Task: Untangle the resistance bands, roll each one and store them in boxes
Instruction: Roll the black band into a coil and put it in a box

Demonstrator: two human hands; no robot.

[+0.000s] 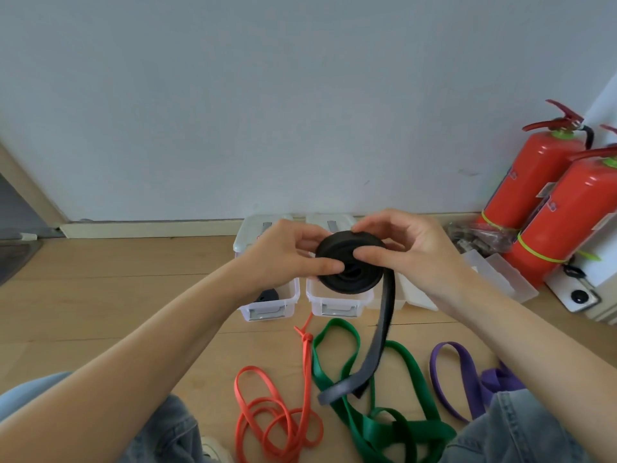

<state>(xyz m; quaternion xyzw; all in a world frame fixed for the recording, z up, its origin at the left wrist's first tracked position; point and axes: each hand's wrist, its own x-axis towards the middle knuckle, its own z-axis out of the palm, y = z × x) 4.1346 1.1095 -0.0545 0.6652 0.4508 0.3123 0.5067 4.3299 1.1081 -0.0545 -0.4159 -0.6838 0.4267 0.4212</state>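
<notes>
Left to right, placed relative to the black band roll (349, 262). The left hand (287, 252) grips the roll's left edge, thumb on its face. The roll is held in the air between both hands, above two clear boxes (337, 300) on the wooden floor (117, 295); its loose tail (374, 349) hangs down onto the green band (400, 426). The right hand (410, 252) pinches the roll's right side. Below-left of the roll lies the red band (277, 416); below-right, the purple band (467, 379). Far right stand two fire extinguishers (547, 202).
</notes>
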